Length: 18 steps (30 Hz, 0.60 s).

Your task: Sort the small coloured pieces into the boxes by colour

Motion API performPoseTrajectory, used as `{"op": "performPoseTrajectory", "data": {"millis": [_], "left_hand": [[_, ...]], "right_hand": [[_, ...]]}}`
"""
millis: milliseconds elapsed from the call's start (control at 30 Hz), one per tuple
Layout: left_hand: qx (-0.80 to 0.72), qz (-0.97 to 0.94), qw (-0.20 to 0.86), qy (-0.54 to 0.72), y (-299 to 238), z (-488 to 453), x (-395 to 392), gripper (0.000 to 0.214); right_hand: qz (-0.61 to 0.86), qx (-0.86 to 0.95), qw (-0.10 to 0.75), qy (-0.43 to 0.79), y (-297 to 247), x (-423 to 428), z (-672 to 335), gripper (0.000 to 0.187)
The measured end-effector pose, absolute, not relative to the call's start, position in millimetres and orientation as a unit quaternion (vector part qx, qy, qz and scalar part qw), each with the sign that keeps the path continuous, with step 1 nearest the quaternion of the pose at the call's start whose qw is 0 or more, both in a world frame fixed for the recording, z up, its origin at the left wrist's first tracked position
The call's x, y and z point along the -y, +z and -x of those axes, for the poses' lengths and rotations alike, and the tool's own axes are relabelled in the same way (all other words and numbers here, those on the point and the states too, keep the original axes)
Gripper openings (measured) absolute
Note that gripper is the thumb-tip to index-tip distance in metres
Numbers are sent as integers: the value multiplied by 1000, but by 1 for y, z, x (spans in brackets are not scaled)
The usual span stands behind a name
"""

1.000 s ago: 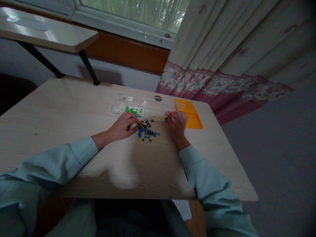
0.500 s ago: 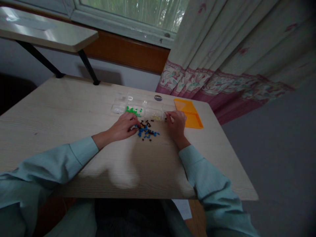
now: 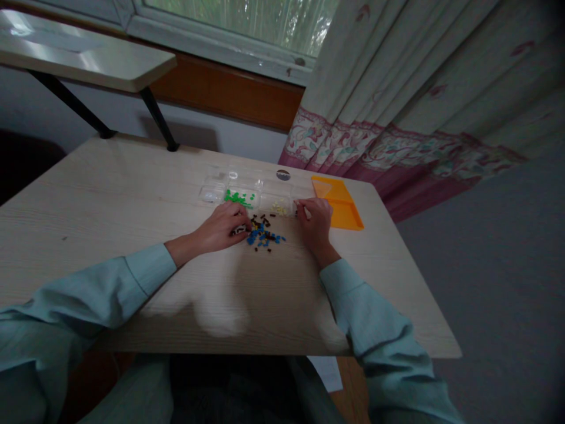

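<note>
My left hand (image 3: 225, 228) rests at the left edge of a mixed pile of small blue pieces (image 3: 253, 237) and dark brown pieces (image 3: 265, 222). Its thumb and fingers curl together around the pile's edge; whatever lies between the tips is too small to name. Over the right end of a clear divided tray (image 3: 260, 189), my right hand (image 3: 314, 219) pinches thumb and finger together, with any held piece hidden. Green pieces (image 3: 236, 197) lie in one front compartment, pale yellow pieces (image 3: 279, 207) in another.
An orange tray (image 3: 346, 213) lies just right of my right hand. Behind the clear tray is a small round dark-and-white object (image 3: 283, 175). A raised shelf (image 3: 110, 62) stands at the back left, and a curtain (image 3: 375, 129) hangs behind the table's right side.
My left fingers have shifted slightly at the edge of the pile, with the thumb and fingertips drawn a little closer. The right hand stays over the tray's right end.
</note>
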<state>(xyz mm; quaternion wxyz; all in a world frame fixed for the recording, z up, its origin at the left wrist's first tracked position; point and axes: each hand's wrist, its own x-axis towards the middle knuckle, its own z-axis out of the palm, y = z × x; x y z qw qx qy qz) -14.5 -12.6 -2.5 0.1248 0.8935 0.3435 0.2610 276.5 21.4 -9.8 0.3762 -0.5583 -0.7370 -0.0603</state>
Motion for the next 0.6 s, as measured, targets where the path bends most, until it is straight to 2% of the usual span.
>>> {"op": "performPoseTrajectory", "data": {"millis": [333,600], "left_hand": [[-342,-888,133,278,-3,15,12,19],[-356,-863,155,324,-6,18,7,19]], "right_hand": [[542,746,382,-60,-12,-22,-278,28],[503,770,377,-110,-7,-16,-272,25]]}}
